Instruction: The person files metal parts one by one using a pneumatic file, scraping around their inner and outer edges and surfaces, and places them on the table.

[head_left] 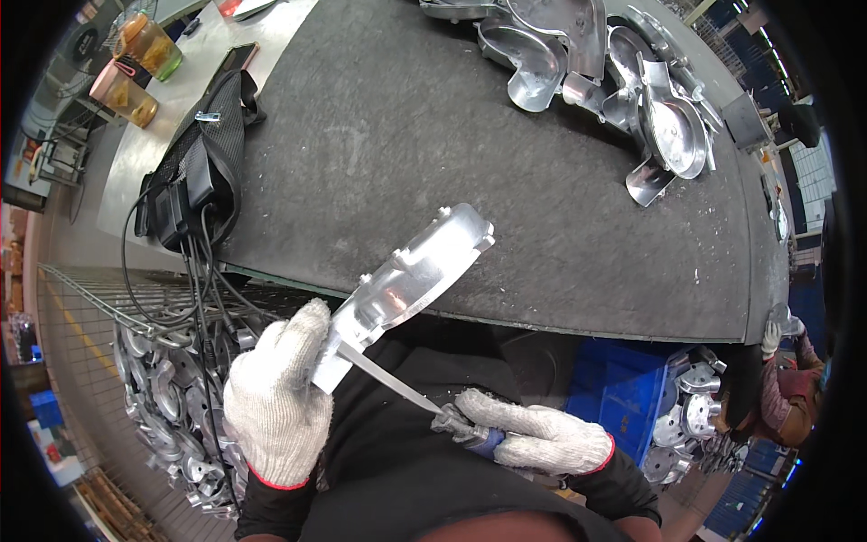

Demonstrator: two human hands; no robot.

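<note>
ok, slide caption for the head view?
Gloved left hand grips a silvery metal part; gloved right hand holds a blue-handled tool.

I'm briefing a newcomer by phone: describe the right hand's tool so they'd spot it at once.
Start at the big dark table; in front of its near edge, a white-gloved right hand grips the tool. It points at the metal part in the left hand. Unlike that broad, shiny part, the tool has a thin, straight blade and some blue on its handle.

From my remote seat I log: two bottles (155, 51), ten o'clock; black mesh bag (224, 144), same bearing, closer in; co-worker (797, 397), past three.
</note>
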